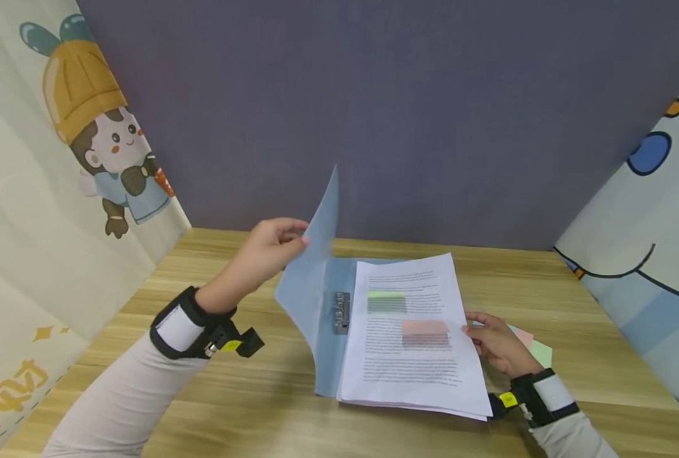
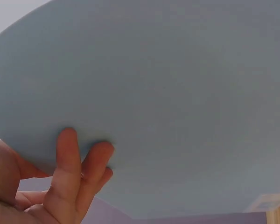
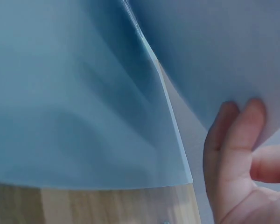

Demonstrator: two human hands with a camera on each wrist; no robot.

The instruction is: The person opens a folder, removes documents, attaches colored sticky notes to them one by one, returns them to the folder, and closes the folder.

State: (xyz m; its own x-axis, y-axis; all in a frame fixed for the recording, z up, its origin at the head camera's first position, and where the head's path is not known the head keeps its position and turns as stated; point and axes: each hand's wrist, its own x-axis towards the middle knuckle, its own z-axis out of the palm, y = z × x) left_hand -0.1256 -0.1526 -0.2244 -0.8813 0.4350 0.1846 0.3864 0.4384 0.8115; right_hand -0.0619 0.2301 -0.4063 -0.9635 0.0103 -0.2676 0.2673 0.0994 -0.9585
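A light blue folder (image 1: 329, 356) lies spread on the table, its front cover (image 2: 168, 102) raised and bowed. My left hand (image 1: 273, 247) pinches the cover's outer edge, fingertips (image 2: 67, 144) against its outer face. Inside the folder, near the spine, sits a metal clip (image 1: 342, 313). A stack of printed sheets (image 1: 402, 394) overlaps the folder's right side, tilted slightly. On the top page are a green sticky note (image 1: 386, 301) and a pink one (image 1: 425, 333). My right hand (image 1: 496, 343) pinches the stack's right edge; the right wrist view shows the paper (image 3: 214, 51) lifted off the back cover (image 3: 84, 121).
Pink (image 1: 524, 337) and green (image 1: 541, 353) paper pieces lie on the wooden table (image 1: 597, 381), partly behind my right hand. A dark upright panel (image 1: 402, 114) closes off the back, with printed cloths (image 1: 30, 191) at the sides.
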